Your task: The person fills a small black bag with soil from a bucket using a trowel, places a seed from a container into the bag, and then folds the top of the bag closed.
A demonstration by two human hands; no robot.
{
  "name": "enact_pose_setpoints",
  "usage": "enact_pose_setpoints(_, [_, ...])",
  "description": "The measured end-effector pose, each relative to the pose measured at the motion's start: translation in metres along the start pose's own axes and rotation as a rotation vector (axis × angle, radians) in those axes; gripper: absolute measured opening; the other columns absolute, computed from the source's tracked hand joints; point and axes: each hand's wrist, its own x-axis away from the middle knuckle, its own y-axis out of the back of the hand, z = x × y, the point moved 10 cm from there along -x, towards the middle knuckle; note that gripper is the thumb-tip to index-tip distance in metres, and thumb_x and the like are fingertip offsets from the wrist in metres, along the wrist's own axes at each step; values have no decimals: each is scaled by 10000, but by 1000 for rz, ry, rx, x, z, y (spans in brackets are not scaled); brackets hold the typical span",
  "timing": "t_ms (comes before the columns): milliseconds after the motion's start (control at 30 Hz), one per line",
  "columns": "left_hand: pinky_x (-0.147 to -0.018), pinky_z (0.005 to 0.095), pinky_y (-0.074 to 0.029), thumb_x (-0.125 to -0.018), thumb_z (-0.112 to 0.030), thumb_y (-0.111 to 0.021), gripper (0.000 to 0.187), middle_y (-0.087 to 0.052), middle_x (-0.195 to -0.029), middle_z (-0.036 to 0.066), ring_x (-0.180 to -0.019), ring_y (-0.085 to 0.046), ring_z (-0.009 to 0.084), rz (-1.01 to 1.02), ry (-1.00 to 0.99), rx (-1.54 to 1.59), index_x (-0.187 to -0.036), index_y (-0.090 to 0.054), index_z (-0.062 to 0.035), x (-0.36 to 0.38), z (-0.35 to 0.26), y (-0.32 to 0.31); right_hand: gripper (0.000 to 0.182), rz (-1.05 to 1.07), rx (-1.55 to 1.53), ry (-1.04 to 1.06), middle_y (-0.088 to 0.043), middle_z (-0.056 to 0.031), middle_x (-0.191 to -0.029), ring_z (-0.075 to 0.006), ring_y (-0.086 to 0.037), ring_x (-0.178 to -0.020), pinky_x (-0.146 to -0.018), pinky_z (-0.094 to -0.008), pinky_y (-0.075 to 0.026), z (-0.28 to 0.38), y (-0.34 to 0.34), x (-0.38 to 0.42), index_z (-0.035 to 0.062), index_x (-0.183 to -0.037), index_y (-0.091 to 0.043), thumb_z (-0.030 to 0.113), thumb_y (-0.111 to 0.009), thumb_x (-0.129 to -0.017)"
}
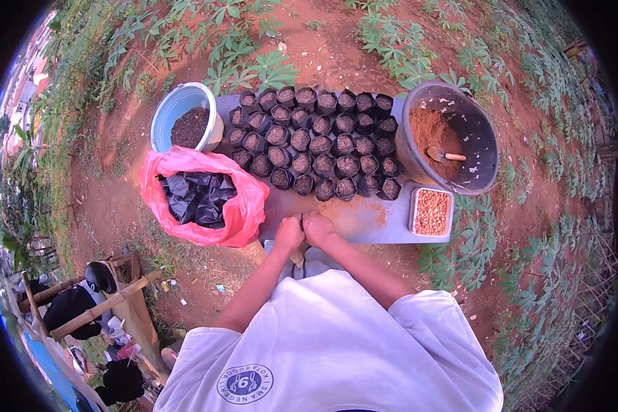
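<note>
Side by side at the near edge of the grey table (285, 206), my left hand (290, 232) and my right hand (318, 229) are both closed, knuckles up. Whatever they may hold is too small or hidden to make out. Beyond them stand rows of black bags (321, 145) filled with dark soil. To the left of my left hand is a pink plastic bag (248, 206) with folded black bags (198, 199) inside. A square container of tan seeds or pellets (432, 212) sits at the table's right front corner.
A light blue bucket (163, 118) with dark soil stands at the back left. The large dark bucket (478, 137) on the right holds reddish soil and a trowel (446, 155). Leafy plants surround the table. A bamboo structure (106, 305) is at the lower left.
</note>
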Motion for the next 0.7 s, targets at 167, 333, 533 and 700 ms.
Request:
enact_pose_setpoints(167, [-769, 479, -493, -774, -196, -687, 227, -649, -872, 267, -876, -631, 442, 18, 67, 117, -859, -628, 5, -9, 17, -6, 261, 59, 72, -53, -630, -204, -1040, -271, -678, -911, -739, -326, -565, -8, -21, -15, -7, -1073, -583, 147, -530, -869])
enact_pose_setpoints(333, [-760, 502, -485, -816, -186, -638, 186, -638, -880, 279, -903, -618, 455, 89, 57, 135, -858, -612, -7, -13, 24, -15, 263, 51, 11, -116, -624, -208, -1028, -301, -672, -925, -751, -359, -562, -11, -21, -12, -20, -1062, -549, 147, -526, -860])
enact_pose_setpoints(533, [-727, 498, -482, -794, -117, -638, 140, -639, -826, 251, -831, -626, 440, 39, -7, 77, -853, -580, -4, -6, 21, -10, 277, -52, -78, -65, -608, -223, -1074, -301, -670, -935, -776, -354, -562, -11, -16, -4, -31, -1090, -547, 150, -515, -883])
enact_pose_setpoints(700, [-717, 495, -466, -791, -17, -620, 97, -605, -837, 219, -831, -613, 415, -101, -238, 59, -868, -561, -16, -8, 4, 2, 258, -120, -361, -218, -591, -237, -1098, -378, -620, -1014, -854, -426, -515, -28, -15, 13, -20, -1071, -522, 133, -559, -866])
